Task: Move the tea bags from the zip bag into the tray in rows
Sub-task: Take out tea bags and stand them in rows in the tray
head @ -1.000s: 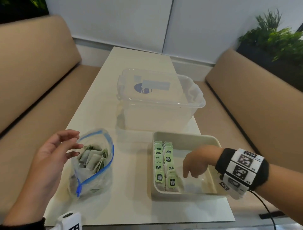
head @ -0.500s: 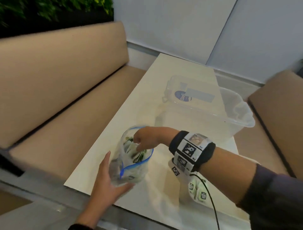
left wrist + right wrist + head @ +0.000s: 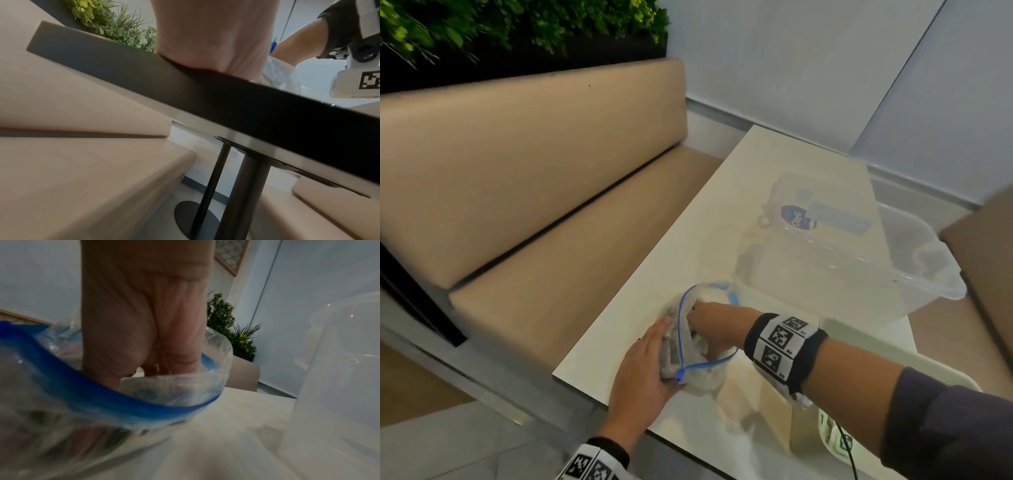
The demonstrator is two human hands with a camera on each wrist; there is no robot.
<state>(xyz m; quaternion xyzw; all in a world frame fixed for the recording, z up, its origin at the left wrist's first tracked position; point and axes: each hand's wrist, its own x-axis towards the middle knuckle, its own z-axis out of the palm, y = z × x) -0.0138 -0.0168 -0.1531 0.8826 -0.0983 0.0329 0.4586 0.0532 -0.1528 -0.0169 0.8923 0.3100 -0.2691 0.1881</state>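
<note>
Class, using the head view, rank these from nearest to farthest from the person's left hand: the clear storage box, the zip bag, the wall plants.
1. zip bag: the left hand rests against its side.
2. clear storage box: farther back on the table, to the right.
3. wall plants: above the bench, far left.

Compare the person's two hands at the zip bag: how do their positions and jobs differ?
The right hand reaches down inside the zip bag through its open mouth, fingers hidden among the contents; the left hand stays outside, laid flat against the bag's side, steadying it. Both touch the same bag, and each wrist wears a marker band.
</note>
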